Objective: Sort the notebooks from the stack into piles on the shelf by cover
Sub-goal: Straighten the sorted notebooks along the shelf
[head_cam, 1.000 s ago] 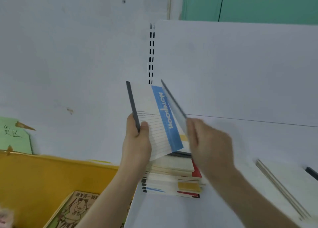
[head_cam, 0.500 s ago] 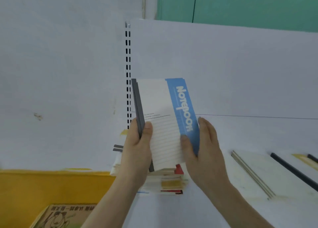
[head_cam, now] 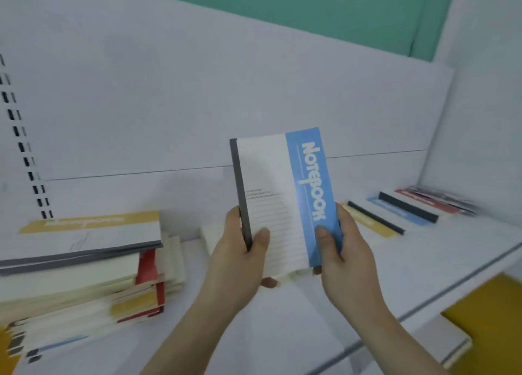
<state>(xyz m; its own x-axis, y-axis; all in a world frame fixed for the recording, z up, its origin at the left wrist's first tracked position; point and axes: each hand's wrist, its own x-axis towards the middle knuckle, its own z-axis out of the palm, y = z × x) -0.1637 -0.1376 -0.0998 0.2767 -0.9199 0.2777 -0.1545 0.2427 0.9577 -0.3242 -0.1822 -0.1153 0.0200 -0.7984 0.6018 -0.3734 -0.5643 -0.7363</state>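
Note:
I hold a notebook (head_cam: 278, 193) with a white cover, a blue band and a dark spine upright above the white shelf (head_cam: 282, 332). My left hand (head_cam: 240, 256) grips its spine edge with the thumb on the cover. My right hand (head_cam: 341, 250) grips the blue edge, thumb on the front. A tall stack of notebooks (head_cam: 84, 275) lies on the shelf at the left, topped by a yellow-banded one. Sorted piles lie flat at the right: a yellow-cover pile (head_cam: 372, 222), a blue-cover pile (head_cam: 404, 207) and a red-cover pile (head_cam: 435, 199).
The shelf's white back panel (head_cam: 226, 92) rises behind, with a slotted upright (head_cam: 25, 154) at the left. A white side wall (head_cam: 485, 120) closes the right end. A pale notebook (head_cam: 210, 236) lies behind my left hand. Below the shelf's front edge at the right sits something yellow (head_cam: 491, 315).
The view has swung right, so the stack now lies at the left and the sorted piles show at the right. Both hands carried the blue-band notebook rightward, still gripping it.

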